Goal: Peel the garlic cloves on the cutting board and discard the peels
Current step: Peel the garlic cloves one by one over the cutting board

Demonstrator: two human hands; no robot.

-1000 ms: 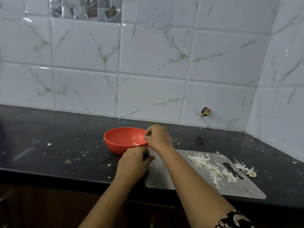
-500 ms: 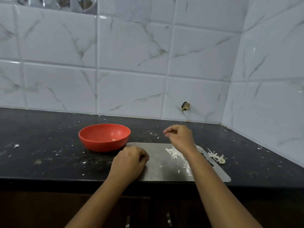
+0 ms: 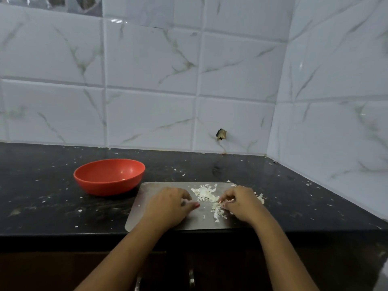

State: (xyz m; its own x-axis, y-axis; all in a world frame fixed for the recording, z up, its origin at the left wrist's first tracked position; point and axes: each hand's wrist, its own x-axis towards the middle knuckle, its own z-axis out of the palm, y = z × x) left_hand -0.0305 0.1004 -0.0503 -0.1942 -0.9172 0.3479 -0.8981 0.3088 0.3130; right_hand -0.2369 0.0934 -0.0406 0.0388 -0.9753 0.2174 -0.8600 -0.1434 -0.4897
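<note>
Pinching peels (image 3: 204, 193) on board (image 3: 142, 215) with curled right hand (image 3: 241, 204), likely gathering to discard, while steadying with loosely curled left hand (image 3: 168, 206), contents unclear; cloves not discernible.

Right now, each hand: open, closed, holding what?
Left hand: curled on the cutting board; contents hidden, cannot tell.
Right hand: closed, pinching garlic peels.

Both hands are on the grey cutting board (image 3: 144, 208). My left hand (image 3: 168, 206) rests knuckles up with its fingers curled under; I cannot tell if it holds anything. My right hand (image 3: 241, 204) pinches at the heap of white garlic peels (image 3: 204, 194). The red bowl (image 3: 109, 177) sits just left of the board on the dark counter (image 3: 42, 196).
</note>
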